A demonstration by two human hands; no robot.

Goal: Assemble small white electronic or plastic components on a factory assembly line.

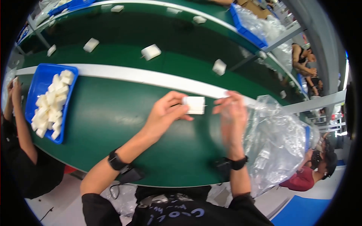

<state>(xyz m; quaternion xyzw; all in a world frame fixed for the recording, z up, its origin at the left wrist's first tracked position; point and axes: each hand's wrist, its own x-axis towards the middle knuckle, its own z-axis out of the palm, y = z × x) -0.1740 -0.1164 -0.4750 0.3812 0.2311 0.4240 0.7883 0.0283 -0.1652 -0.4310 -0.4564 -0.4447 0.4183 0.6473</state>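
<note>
The green surface (113,100) is stretching beneath both hands. The left hand (169,107) is pinching the white block (196,105) by its left end; the blurred right hand (232,107) is hovering apart, loosely spread. The block's long axis is running left-to-right between them, its thin pin (206,106) pointing rightward.

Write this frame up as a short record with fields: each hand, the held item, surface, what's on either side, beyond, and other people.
Left hand: holds a white block by its left end
Right hand: blurred, right of the block; grip unclear
Held item: boxy, thin piece projecting rightward
Surface: green worktop
Left side: blue tray with heaped white pieces
Right side: clear plastic bag
Beyond: white rail, then scattered white blocks
Others: co-worker's arm, far left; more people, right
</note>
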